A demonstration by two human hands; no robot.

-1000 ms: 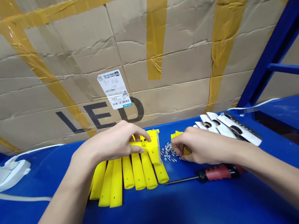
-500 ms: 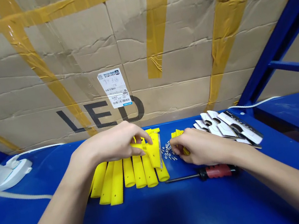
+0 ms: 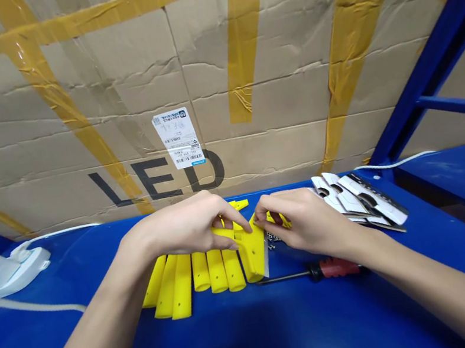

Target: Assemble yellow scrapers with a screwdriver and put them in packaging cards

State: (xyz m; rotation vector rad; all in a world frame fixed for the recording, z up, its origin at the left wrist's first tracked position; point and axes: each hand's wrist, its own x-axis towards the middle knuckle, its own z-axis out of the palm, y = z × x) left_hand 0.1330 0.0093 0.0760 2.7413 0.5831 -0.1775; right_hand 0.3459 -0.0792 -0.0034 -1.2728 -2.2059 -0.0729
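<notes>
In the head view, my left hand (image 3: 199, 225) grips a yellow scraper head (image 3: 253, 251) with a thin metal blade (image 3: 266, 258) along its right edge. My right hand (image 3: 288, 218) is pinched at the upper part of the scraper head; whatever lies between its fingertips is too small to make out. Small screws and nuts (image 3: 272, 240) lie scattered on the blue surface, partly hidden under my right hand. Yellow handles (image 3: 185, 287) rest in a row below my left hand. More yellow pieces behind my right fingers are mostly covered.
A screwdriver (image 3: 334, 267) with a red and black handle lies below my right wrist. White and black cards (image 3: 360, 196) are stacked at the right. A white power strip (image 3: 27, 264) with cables sits at the left. A taped cardboard box (image 3: 299, 144) stands behind.
My left hand has brought the scraper head slightly right and toward me. My right hand has risen from the small screws and now meets the scraper head.
</notes>
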